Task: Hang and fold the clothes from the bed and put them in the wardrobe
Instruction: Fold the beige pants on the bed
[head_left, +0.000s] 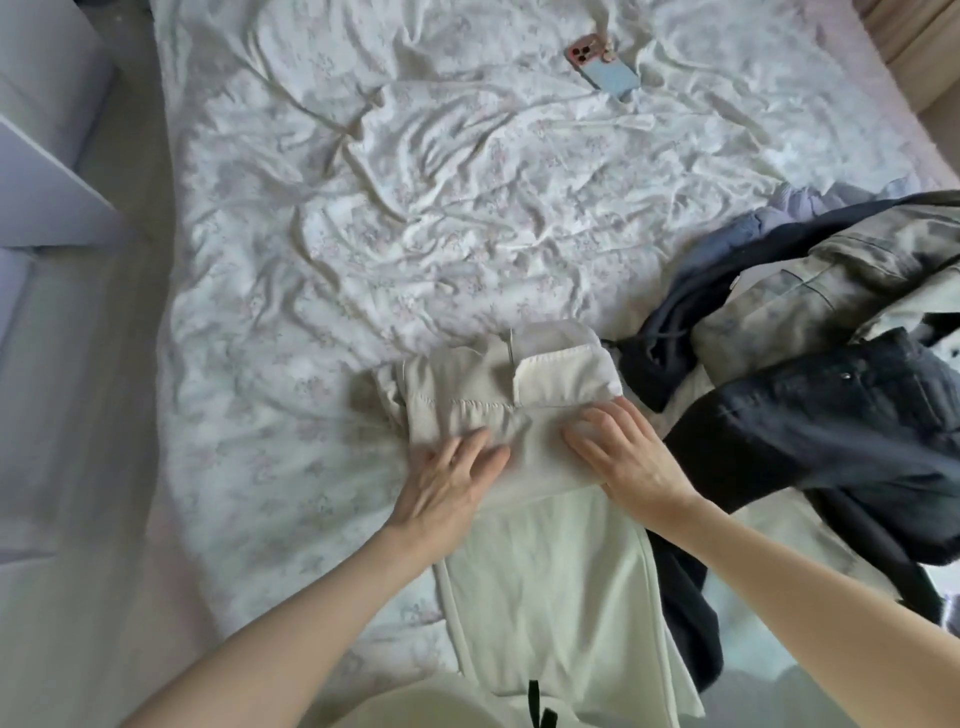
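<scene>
A cream-white garment (545, 587) lies on the bed (363, 234) in front of me, its far end folded back into a thick band with a white lining flap (563, 376). My left hand (447, 486) lies flat on the left part of the fold, fingers spread and straight. My right hand (623, 452) presses the right part of the fold with extended fingers. A heap of other clothes sits to the right: dark jeans (831, 431), a pale green-grey jacket (831, 291) and a navy garment (670, 327).
A phone (602, 65) in a pink and blue case lies at the far side of the rumpled floral sheet. White furniture (47, 197) stands to the left of the bed, across a strip of pale floor.
</scene>
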